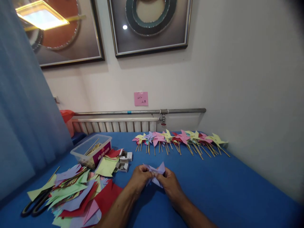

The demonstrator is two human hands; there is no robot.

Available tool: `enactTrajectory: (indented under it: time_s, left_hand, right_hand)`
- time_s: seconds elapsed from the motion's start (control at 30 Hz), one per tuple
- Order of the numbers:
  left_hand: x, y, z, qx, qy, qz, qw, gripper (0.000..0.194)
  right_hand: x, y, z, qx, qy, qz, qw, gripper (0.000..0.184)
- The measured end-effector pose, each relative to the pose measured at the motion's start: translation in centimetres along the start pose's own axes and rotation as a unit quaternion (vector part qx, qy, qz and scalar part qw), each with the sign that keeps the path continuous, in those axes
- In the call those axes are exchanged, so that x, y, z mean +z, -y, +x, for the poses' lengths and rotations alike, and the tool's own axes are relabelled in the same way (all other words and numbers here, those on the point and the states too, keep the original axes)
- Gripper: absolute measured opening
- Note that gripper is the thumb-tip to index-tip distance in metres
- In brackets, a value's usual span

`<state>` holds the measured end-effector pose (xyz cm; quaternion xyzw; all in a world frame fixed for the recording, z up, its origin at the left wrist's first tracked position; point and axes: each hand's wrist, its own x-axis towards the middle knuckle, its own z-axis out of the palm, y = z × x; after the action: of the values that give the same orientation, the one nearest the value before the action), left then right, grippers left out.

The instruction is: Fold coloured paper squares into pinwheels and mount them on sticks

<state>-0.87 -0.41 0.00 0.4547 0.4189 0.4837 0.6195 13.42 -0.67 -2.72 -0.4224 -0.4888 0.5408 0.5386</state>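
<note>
A lavender paper pinwheel [161,168] is held between my two hands, a little above the blue table cover. My left hand [140,177] pinches its left side with thumb and fingers. On the other side my right hand [170,182] grips the paper, the thumb pressed near the middle. The paper's corners stick up and down around my fingers, and its centre is partly hidden by the thumbs. Whether a pin or stick is in it, I cannot tell.
Finished pinwheels on sticks [182,137] lie along the back. At left are a pile of coloured paper [78,193], black-handled scissors [38,202], a clear plastic box [80,152] with sticks, and small white boxes [123,165]. A wall rises behind the blue table [213,190].
</note>
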Motion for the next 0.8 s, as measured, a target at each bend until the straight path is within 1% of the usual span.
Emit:
enactTrajectory:
  time_s: [0.17, 0.37, 0.5, 0.57, 0.63, 0.67, 0.73, 0.8]
  left_hand:
    - [-0.3, 0.2, 0.2, -0.005, -0.008, 0.008, 1.000, 0.031]
    - [-0.5, 0.4, 0.5, 0.022, -0.027, 0.032, 0.999, 0.031]
    - [-0.3, 0.7, 0.6, 0.037, -0.048, 0.086, 0.994, 0.031]
    - [-0.4, 0.1, 0.4, 0.072, -0.081, 0.129, 0.986, 0.027]
    - [-1.2, -1.8, -0.1, 0.135, -0.137, 0.183, 0.964, 0.024]
    - [-2.1, -3.2, -0.4, 0.175, -0.167, 0.217, 0.946, 0.024]
    - [-4.7, -6.9, -0.8, 0.229, -0.233, 0.300, 0.896, 0.027]
    - [-8.3, -11.0, -0.7, 0.243, -0.302, 0.391, 0.835, 0.027]
  right_hand:
    - [-0.1, -0.4, 0.3, -0.020, -0.011, -0.001, 1.000, 0.033]
    - [-0.1, -0.4, 0.6, -0.010, 0.004, 0.032, 0.999, 0.041]
    - [-0.3, -0.7, 0.7, 0.000, -0.003, 0.029, 1.000, 0.043]
    - [-0.4, -1.0, 0.7, -0.002, -0.001, 0.031, 1.000, 0.040]
    - [-0.5, -1.3, 0.9, 0.004, 0.004, 0.035, 0.999, 0.037]
    - [-0.5, -1.4, 1.0, 0.009, 0.005, 0.036, 0.999, 0.035]
    - [-0.4, -1.7, 1.2, 0.011, 0.001, 0.034, 0.999, 0.034]
    - [-0.2, -1.8, 1.3, 0.000, -0.007, 0.028, 1.000, 0.032]
